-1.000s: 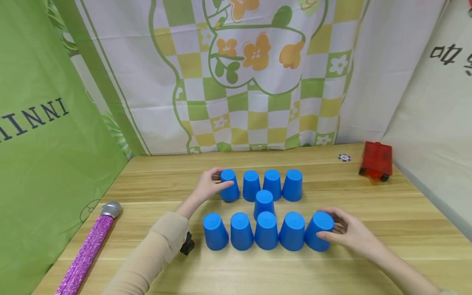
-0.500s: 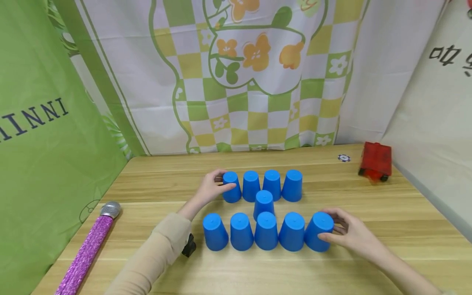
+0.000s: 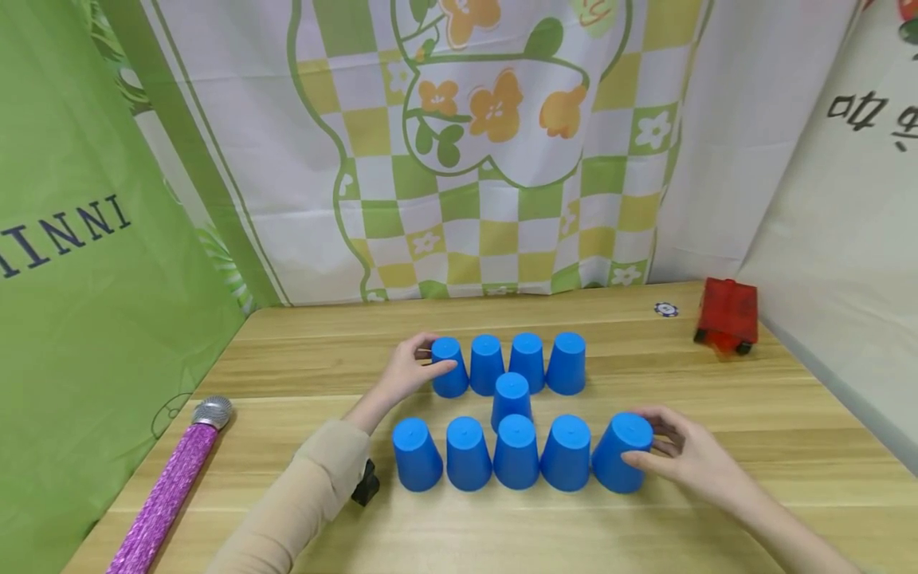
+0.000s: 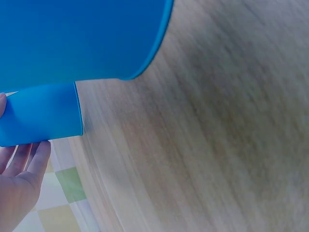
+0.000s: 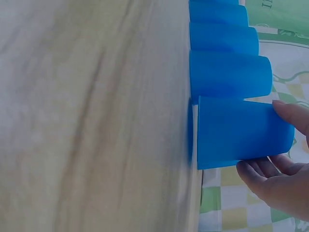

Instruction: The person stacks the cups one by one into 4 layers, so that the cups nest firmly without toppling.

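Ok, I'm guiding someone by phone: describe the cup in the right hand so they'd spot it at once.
On the wooden table, find the nearer row of five upside-down blue cups. Go to its right end: unlike the other four, that end cup is gripped by the right hand.

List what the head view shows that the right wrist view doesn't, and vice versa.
Head only: the left hand gripping the leftmost back cup, the other back-row cups, the microphone, the red toy and the round chip.
Right wrist only: what looks like a thin gap between the table and the rim of the right-end front cup.
Both: the right hand gripping that cup, its front-row neighbours, the table and the checkered cloth.
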Action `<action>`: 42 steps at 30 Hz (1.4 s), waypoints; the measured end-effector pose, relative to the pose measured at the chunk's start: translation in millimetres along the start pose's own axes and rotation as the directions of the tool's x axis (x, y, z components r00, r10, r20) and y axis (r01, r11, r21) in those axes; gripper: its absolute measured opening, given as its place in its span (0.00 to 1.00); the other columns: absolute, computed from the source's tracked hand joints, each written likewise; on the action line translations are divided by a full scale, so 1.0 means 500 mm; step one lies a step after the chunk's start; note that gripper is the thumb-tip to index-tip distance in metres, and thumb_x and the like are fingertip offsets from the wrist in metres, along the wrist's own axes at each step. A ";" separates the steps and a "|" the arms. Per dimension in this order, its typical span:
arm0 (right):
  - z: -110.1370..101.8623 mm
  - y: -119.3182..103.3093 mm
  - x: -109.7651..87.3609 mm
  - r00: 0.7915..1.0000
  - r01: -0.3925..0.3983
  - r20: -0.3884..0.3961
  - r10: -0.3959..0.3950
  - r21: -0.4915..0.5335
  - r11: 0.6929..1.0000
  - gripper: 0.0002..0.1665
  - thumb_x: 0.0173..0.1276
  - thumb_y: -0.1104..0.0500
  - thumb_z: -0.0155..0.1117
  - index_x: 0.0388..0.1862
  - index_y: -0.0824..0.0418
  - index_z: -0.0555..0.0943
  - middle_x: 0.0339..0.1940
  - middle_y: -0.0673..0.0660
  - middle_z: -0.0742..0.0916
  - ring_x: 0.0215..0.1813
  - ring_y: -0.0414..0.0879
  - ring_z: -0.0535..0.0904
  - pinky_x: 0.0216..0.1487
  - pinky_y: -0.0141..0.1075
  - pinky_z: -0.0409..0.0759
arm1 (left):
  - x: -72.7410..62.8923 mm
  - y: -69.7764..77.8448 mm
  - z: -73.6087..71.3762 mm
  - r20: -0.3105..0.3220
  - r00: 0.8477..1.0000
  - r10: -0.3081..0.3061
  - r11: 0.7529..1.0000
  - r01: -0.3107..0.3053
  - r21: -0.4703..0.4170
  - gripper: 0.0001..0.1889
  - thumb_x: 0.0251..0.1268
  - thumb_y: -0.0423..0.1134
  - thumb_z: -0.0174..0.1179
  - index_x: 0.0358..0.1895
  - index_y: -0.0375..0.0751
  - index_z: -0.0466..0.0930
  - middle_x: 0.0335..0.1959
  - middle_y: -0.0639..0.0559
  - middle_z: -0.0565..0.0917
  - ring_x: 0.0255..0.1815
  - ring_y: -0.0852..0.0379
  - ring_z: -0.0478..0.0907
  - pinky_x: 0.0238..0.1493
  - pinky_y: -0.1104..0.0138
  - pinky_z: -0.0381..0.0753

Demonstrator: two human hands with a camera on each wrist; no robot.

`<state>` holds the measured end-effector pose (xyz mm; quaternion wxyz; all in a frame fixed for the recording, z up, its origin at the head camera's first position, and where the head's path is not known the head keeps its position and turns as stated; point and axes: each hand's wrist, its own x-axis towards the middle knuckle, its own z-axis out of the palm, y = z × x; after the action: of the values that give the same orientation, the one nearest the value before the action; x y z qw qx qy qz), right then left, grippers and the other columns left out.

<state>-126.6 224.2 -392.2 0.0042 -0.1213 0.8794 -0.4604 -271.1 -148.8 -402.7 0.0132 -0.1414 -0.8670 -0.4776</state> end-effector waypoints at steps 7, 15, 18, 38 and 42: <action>-0.014 -0.005 -0.004 0.999 -0.021 -0.044 0.021 0.004 1.000 0.31 0.61 0.59 0.68 0.59 0.71 0.69 0.55 0.67 0.79 0.47 0.16 0.69 0.48 0.25 0.80 | 0.002 -0.005 0.001 -0.002 1.000 -0.003 1.000 0.003 -0.008 0.26 0.56 0.43 0.67 0.57 0.38 0.74 0.54 0.41 0.79 0.56 0.43 0.77 0.54 0.53 0.80; -0.045 -0.026 0.002 0.995 -0.046 -0.088 0.045 -0.013 0.999 0.31 0.64 0.54 0.65 0.61 0.67 0.68 0.57 0.66 0.78 0.47 0.20 0.73 0.47 0.25 0.81 | 0.002 -0.007 0.004 -0.004 1.000 -0.009 1.000 0.009 -0.010 0.26 0.56 0.42 0.67 0.57 0.38 0.73 0.54 0.41 0.79 0.56 0.42 0.77 0.55 0.53 0.79; -0.060 -0.039 0.011 0.992 -0.024 -0.124 0.022 -0.018 1.000 0.31 0.64 0.54 0.64 0.62 0.67 0.68 0.56 0.63 0.78 0.47 0.21 0.74 0.46 0.25 0.82 | 0.001 -0.006 0.005 -0.007 1.000 -0.012 1.000 0.012 -0.010 0.26 0.56 0.42 0.67 0.57 0.38 0.73 0.54 0.41 0.79 0.56 0.42 0.77 0.54 0.53 0.80; -0.080 -0.149 0.147 0.959 0.073 -0.274 -0.069 0.003 0.997 0.32 0.66 0.48 0.62 0.64 0.61 0.68 0.55 0.58 0.78 0.49 0.31 0.74 0.54 0.28 0.79 | -0.043 0.010 -0.065 -0.130 0.991 0.034 0.987 -0.054 -0.152 0.28 0.58 0.38 0.66 0.60 0.35 0.69 0.58 0.36 0.75 0.61 0.40 0.72 0.62 0.48 0.72; -0.071 -0.160 0.172 0.957 0.088 -0.278 -0.078 0.021 0.996 0.33 0.65 0.47 0.61 0.64 0.63 0.68 0.53 0.59 0.78 0.50 0.37 0.74 0.60 0.45 0.77 | -0.070 0.027 -0.100 -0.196 0.980 0.045 0.980 -0.081 -0.182 0.25 0.61 0.39 0.63 0.60 0.36 0.69 0.59 0.38 0.75 0.62 0.44 0.72 0.63 0.51 0.72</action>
<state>-197.5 190.4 -297.9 -0.1360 -0.0925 0.8577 -0.4871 -239.8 -191.7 -369.9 0.0980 -0.1231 -0.8075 -0.5685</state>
